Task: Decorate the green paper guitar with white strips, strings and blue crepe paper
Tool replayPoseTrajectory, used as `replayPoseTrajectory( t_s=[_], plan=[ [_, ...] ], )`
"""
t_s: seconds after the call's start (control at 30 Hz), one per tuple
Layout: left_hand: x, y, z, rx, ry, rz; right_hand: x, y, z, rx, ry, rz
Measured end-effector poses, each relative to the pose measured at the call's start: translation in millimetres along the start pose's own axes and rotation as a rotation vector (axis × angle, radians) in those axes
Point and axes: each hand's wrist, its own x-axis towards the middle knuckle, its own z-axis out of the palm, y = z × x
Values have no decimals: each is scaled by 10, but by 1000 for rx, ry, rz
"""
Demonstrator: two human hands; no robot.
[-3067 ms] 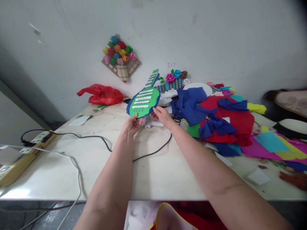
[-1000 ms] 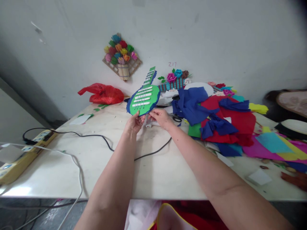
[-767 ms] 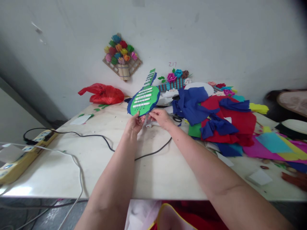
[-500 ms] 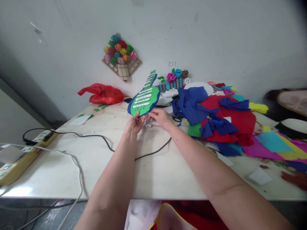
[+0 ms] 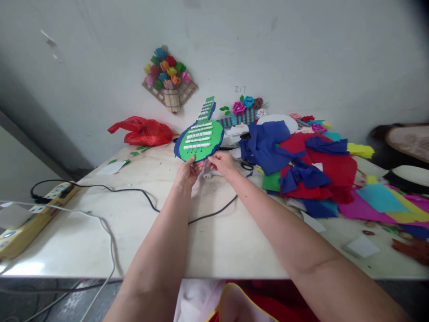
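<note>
A paper-craft guitar [image 5: 217,133] stands tilted above the table, its round body green with a ragged blue edge and its narrow neck pointing up. White strips run across the body and neck. My left hand [image 5: 189,170] grips the bottom edge, thumb on the front face. At the lower right edge, my right hand [image 5: 221,162] pinches the blue border between thumb and fingers. Behind and below the hands lies a white glue gun [image 5: 208,176], partly hidden; its black cord [image 5: 214,215] loops toward me. Black-handled scissors [image 5: 247,166] rest just right of my right hand.
Crumpled blue paper [image 5: 268,143] and red paper [image 5: 338,165] pile up at right. A red plastic bag [image 5: 144,132] sits at back left, a yellow power strip [image 5: 40,219] at the left edge. Paper flowers in a lattice holder [image 5: 172,100] are against the wall.
The guitar has turned slightly, its neck swinging left and its face coming round more toward me. Both hands keep their grip in nearly the same place.
</note>
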Motion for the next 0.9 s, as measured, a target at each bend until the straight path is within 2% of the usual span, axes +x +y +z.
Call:
replayPoseTrajectory(
  t_s=[0.17, 0.37, 0.63, 0.9],
  plan=[
    [15, -13, -6, 33, -15, 29, 3, 13, 12, 27, 37, 91],
    [-2, -25, 5, 27, 9, 34, 8, 55, 29, 65, 62, 128],
    [7, -9, 7, 3, 24, -10, 30, 116, 3, 96, 3, 52],
    [23, -9, -21, 13, 10, 55, -3, 76, -31, 112, -50, 31]
  ],
)
